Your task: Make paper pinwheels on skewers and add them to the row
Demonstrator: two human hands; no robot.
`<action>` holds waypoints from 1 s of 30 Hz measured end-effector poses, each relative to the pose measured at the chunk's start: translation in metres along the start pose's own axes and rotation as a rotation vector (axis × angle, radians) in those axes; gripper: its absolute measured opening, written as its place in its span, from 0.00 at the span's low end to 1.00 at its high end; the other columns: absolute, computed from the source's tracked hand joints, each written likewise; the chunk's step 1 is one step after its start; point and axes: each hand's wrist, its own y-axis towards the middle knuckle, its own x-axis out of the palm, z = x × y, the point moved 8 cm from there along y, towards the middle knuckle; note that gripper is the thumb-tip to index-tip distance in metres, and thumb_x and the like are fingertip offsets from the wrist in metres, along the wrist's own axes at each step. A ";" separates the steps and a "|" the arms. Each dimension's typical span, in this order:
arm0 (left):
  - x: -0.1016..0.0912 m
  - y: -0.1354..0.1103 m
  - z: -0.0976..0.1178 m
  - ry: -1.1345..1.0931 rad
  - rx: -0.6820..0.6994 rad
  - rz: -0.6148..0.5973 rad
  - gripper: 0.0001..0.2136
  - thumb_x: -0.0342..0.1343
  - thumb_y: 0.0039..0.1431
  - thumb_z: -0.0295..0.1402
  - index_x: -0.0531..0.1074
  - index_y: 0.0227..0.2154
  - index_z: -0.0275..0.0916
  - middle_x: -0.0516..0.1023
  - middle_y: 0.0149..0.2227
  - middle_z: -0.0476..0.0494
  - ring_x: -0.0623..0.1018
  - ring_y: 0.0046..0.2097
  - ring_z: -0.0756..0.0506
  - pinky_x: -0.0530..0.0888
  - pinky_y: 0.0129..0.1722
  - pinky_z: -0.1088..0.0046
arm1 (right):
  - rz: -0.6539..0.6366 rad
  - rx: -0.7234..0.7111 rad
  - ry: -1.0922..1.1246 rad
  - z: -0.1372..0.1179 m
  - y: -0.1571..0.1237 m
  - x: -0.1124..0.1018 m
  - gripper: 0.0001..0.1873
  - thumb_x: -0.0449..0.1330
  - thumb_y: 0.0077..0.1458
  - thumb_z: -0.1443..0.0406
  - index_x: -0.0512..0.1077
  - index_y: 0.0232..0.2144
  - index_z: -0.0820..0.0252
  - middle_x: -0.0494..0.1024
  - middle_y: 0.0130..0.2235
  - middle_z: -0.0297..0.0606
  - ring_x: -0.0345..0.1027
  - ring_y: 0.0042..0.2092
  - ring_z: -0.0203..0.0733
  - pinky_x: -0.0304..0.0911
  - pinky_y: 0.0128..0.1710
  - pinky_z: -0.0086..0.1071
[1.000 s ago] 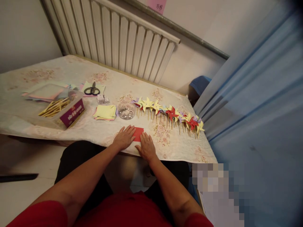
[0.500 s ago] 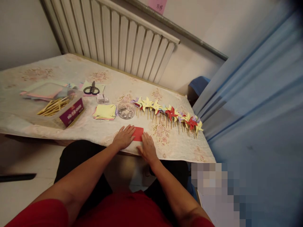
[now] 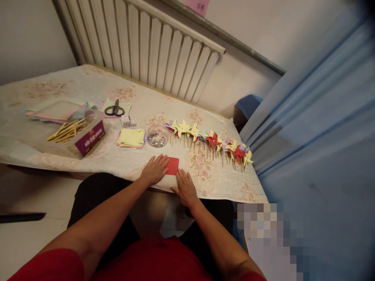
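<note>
left hand [image 3: 154, 170] lay flat over the left side of red paper [image 3: 172, 166], right hand [image 3: 186, 188] flattened near its lower right corner on flowered cloth [image 3: 222, 187].

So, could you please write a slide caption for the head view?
Left hand flat on red paper, right hand by its near corner, and paper pinwheels in a row on flowered cloth.

Red paper [image 3: 173, 166] partly covered
The left hand [image 3: 154, 171] hides its left side mid-frame; the top edge crops a pink note [image 3: 198, 5]; a lower-right patch [image 3: 262, 224] is blurred.
</note>
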 end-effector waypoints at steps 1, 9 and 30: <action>0.000 0.000 0.000 0.000 -0.001 0.000 0.25 0.42 0.69 0.39 0.63 0.65 0.40 0.61 0.69 0.38 0.58 0.70 0.37 0.54 0.67 0.49 | 0.018 0.021 0.019 0.004 -0.001 -0.002 0.33 0.55 0.66 0.56 0.59 0.65 0.71 0.62 0.67 0.59 0.50 0.70 0.58 0.48 0.68 0.57; 0.000 -0.001 0.000 -0.012 -0.005 0.008 0.25 0.41 0.69 0.39 0.63 0.65 0.39 0.61 0.69 0.38 0.58 0.70 0.37 0.54 0.67 0.49 | 0.072 0.036 0.134 -0.006 0.048 -0.017 0.33 0.52 0.67 0.55 0.57 0.67 0.72 0.61 0.67 0.58 0.49 0.71 0.55 0.47 0.69 0.53; -0.003 -0.004 -0.005 -0.017 -0.023 0.041 0.27 0.42 0.68 0.43 0.63 0.66 0.38 0.62 0.69 0.36 0.58 0.70 0.34 0.55 0.67 0.46 | -0.046 0.142 0.008 0.018 0.077 0.004 0.35 0.50 0.68 0.50 0.58 0.66 0.69 0.57 0.69 0.57 0.47 0.71 0.54 0.42 0.69 0.55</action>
